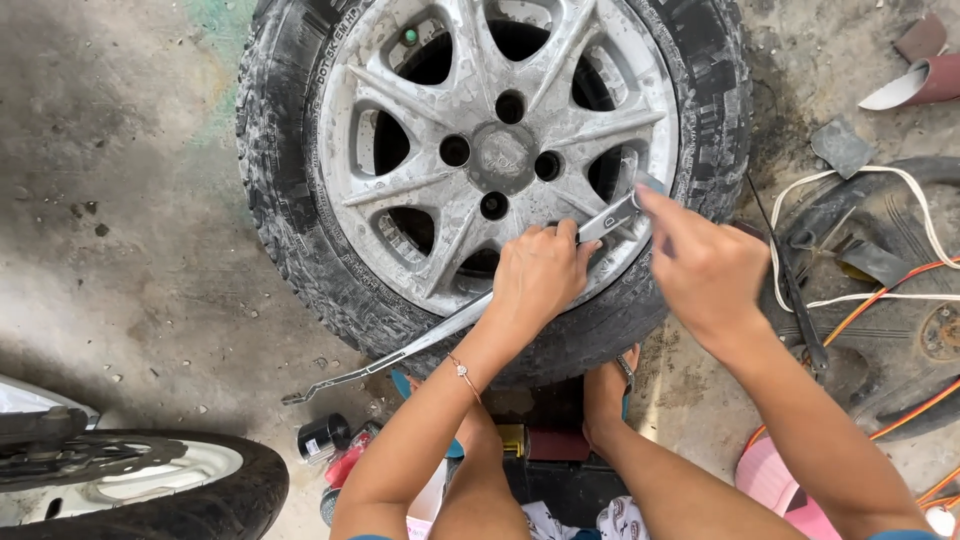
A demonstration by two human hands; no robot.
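Head view: nearest the camera are the person's 2 bare forearms and knees, with 1 foot in a sandal (612,385) on the concrete floor (130,250) just below the wheel. The left hand (537,280) is clenched around a long flat metal tire lever (440,330), which runs from the floor at the near left up across the tire to the rim. A thin bracelet (462,371) sits on that wrist. The right hand (700,268) pinches the lever's far end with its fingertips, right where it meets the rim edge. The wheel itself, a dusty silver alloy rim (497,150) in a black tire (275,170), fills the far middle. At the near left lie a small black can (322,437) and another tire (190,490); to the right, cables (880,290) over an old tire.
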